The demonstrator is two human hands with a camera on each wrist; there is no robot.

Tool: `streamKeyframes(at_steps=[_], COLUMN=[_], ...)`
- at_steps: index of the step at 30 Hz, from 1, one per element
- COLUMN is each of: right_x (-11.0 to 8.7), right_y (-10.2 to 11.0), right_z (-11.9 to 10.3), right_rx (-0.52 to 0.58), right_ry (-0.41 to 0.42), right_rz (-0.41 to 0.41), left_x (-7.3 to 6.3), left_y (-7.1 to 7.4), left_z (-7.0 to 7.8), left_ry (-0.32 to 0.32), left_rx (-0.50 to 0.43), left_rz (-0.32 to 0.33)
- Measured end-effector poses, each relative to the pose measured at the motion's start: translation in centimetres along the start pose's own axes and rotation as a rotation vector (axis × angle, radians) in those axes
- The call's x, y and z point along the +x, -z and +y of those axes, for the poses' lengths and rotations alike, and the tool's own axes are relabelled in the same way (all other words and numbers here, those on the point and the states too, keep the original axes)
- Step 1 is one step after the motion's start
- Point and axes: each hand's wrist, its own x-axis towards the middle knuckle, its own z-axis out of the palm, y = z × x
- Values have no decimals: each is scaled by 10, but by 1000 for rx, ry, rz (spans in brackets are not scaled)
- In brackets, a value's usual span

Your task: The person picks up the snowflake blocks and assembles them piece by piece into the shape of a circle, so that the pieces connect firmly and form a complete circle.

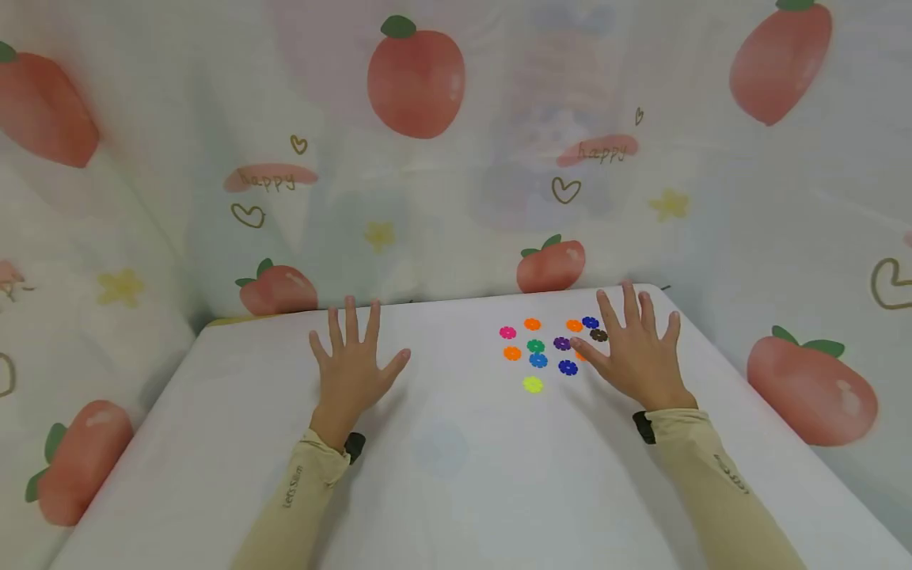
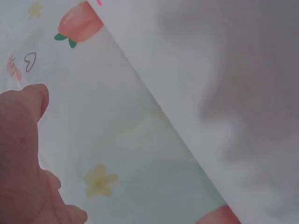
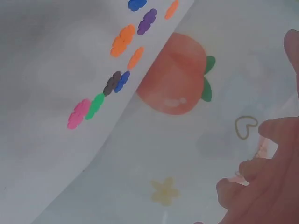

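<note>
Both hands hover over a white table with fingers spread and nothing held. On the left side is the left hand (image 1: 349,380), with bare tabletop around it. My right hand (image 1: 641,352) is beside a loose group of small flower-shaped discs, its thumb overlapping an orange one in the head view. Among these discs are a pink one (image 1: 507,332), a green one (image 1: 536,346), a purple one (image 1: 562,343), a dark blue one (image 1: 568,367) and a yellow one (image 1: 533,385). Another pink disc (image 3: 78,114), seen in the right wrist view, is hidden behind the hand from above.
The white table (image 1: 442,507) has its far edge against a curtain (image 1: 456,206) printed with peaches, hearts and stars. The same cloth hangs at both sides. Dark straps show at both cuffs.
</note>
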Motion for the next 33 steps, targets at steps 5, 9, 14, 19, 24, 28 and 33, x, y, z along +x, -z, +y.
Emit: streamKeyframes(at_steps=[5, 9, 14, 19, 24, 28, 33], right_x=[-1, 2, 7, 15, 21, 26, 32], right_y=[0, -6, -14, -22, -32, -37, -42], right_z=[7, 11, 15, 18, 17, 17, 18], right_rx=[77, 145, 308, 435, 467, 465, 465], right_ry=[-1, -1, -38, -59, -90, -111, -140], right_rz=[-39, -69, -147, -211, -269, -345, -467], left_x=[6, 12, 23, 37, 43, 45, 45], left_y=[-7, -17, -29, -42, -59, -71, -84], left_z=[21, 39, 67, 100, 124, 137, 152], left_ry=[-2, -3, 56, 204, 325, 371, 340], left_rx=[-44, -158, -420, -693, -826, -842, -749], left_rz=[-25, -10, -16, -88, -196, -305, -414])
